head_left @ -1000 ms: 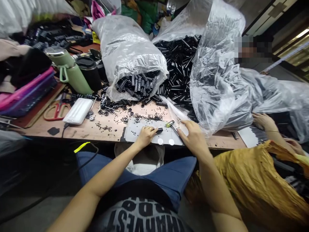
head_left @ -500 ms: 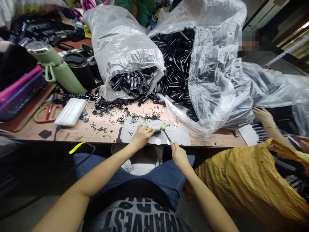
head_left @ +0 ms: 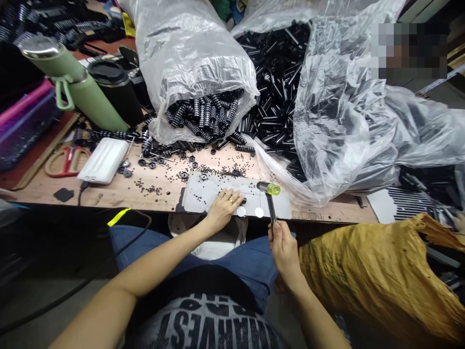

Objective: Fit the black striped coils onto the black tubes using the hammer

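At the bench point(head_left: 337, 210), the hammer point(head_left: 271, 204) points lengthwise forward, yellow-green face point(head_left: 274, 189) right.

We see a wood-topped workbench point(head_left: 112, 196) spanning nine to three o'clock, dim grey floor point(head_left: 65, 314) at eight, a pale beam point(head_left: 423, 10) at two.

The hammer point(head_left: 270, 198) has a glossy, kinda see-through plastic tip point(head_left: 273, 189) and shiny handle point(head_left: 272, 211), the board point(head_left: 250, 186) looks smooth and plasticky, bags point(head_left: 203, 58) are crinkly shiny plastic, tabletop's point(head_left: 341, 213) wood-look, and the sack's point(head_left: 348, 257) super rough.
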The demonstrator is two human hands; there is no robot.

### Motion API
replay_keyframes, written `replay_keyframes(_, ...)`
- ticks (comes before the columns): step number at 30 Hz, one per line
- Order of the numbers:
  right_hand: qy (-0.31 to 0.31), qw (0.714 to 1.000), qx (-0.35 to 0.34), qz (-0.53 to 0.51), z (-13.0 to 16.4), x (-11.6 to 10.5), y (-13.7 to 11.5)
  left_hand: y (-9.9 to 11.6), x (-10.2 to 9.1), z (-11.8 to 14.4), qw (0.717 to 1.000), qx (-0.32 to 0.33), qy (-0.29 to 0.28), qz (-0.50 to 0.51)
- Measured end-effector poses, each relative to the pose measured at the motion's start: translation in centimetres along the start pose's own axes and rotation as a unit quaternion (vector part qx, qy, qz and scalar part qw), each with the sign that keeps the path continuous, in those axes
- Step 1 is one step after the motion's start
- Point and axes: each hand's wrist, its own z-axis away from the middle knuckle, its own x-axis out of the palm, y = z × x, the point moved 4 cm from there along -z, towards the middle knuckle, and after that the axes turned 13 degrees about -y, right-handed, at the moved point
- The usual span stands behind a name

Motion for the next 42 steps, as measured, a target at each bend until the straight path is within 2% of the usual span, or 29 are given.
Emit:
replay_keyframes(5,-0.058,0.997,-0.038,0.033,-0.9,1.2,-2.0,1.8,0.3,0.3,1.000,-0.009,-0.023,0.004)
replay_keyframes(8,-0.052,0.996,-0.067,0.037,-1.3,2.3,-2.8,2.1,0.7,0.3,0.999,-0.016,-0.039,0.013)
replay_keyframes(10,-0.052,0.993,-0.071,0.075,-1.6,3.8,-2.9,2.0,0.9,0.4,0.999,-0.016,-0.039,0.016)
replay_keyframes(13,-0.132,0.972,-0.049,0.188,-2.0,6.4,-2.4,1.7,1.1,0.4,0.999,-0.011,-0.028,0.017)
replay_keyframes(15,-0.169,0.961,-0.030,0.216,-2.2,6.7,-2.1,1.2,0.8,0.0,1.000,-0.005,-0.018,0.023)
replay_keyframes(17,-0.142,0.970,-0.014,0.194,-2.5,5.4,-1.6,0.5,0.2,-0.8,0.999,-0.002,-0.014,0.035)
replay_keyframes(20,-0.053,0.977,0.017,0.207,-3.5,1.9,0.3,0.1,-1.2,-1.4,0.998,-0.021,-0.027,0.057)
replay_keyframes(22,-0.006,0.961,0.043,0.271,-4.6,-0.2,2.4,1.0,-1.9,-0.4,0.997,-0.017,-0.035,0.070)
replay_keyframes(24,0.021,0.938,0.068,0.339,-6.0,-1.7,4.9,2.7,-2.2,1.5,0.996,0.020,-0.042,0.077)
replay_keyframes(26,0.046,0.919,0.070,0.385,-7.3,-2.5,6.9,3.8,-2.3,3.2,0.994,0.057,-0.040,0.088)
replay_keyframes(27,0.059,0.912,0.057,0.401,-7.9,-2.6,7.6,3.5,-2.6,3.5,0.993,0.055,-0.029,0.095)
replay_keyframes(28,0.070,0.907,0.038,0.413,-8.5,-2.5,8.1,2.6,-3.0,3.2,0.994,0.037,-0.013,0.105)
replay_keyframes(30,0.091,0.901,-0.008,0.424,-9.2,-2.1,8.3,-1.4,-4.5,1.0,0.990,-0.050,0.033,0.130)
replay_keyframes(31,0.099,0.901,-0.029,0.421,-9.4,-1.7,8.1,-4.2,-5.4,-0.8,0.982,-0.111,0.053,0.147)
replay_keyframes(33,0.112,0.909,-0.065,0.396,-9.5,-0.9,7.5,-10.5,-7.5,-4.7,0.947,-0.247,0.096,0.182)
replay_keyframes(35,0.121,0.922,-0.098,0.355,-9.2,-0.2,6.6,-15.9,-9.1,-8.5,0.911,-0.351,0.116,0.181)
replay_keyframes(36,0.119,0.929,-0.115,0.333,-8.9,0.0,6.1,-18.1,-9.7,-10.2,0.897,-0.392,0.112,0.171)
replay_keyframes(38,0.107,0.941,-0.143,0.288,-8.7,0.4,5.1,-21.3,-9.9,-12.8,0.877,-0.452,0.054,0.154)
replay_keyframes(40,0.092,0.949,-0.169,0.251,-9.2,0.5,3.8,-23.2,-9.7,-14.5,0.863,-0.482,-0.009,0.147)
replay_keyframes(42,0.078,0.950,-0.194,0.231,-10.7,0.6,2.0,-24.5,-9.4,-15.4,0.857,-0.491,-0.048,0.150)
